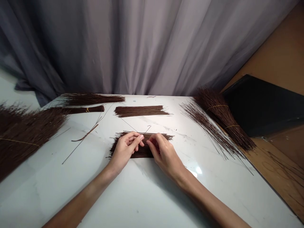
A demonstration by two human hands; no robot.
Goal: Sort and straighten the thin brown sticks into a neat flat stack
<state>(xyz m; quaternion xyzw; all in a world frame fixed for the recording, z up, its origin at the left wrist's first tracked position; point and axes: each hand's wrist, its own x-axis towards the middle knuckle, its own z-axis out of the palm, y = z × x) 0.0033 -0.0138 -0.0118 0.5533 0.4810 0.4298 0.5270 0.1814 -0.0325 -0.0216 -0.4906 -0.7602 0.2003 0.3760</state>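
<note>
Our left hand (125, 146) and right hand (165, 152) pinch narrowly, contents unclear; snagging could scatter sticks (143, 154) toward the surface's (213, 177) right edge.

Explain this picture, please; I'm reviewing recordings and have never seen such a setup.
There is no machine here: a person works with two bare hands. The single picture comes from a camera worn on the head, looking forward and down. The left hand and right hand are over a pile of thin brown sticks on a white table. Beyond lies a smaller pile; banded bundles lie at the left and right. The fingertips are drawn together, but whether they pinch a stick is too small to tell.
</note>
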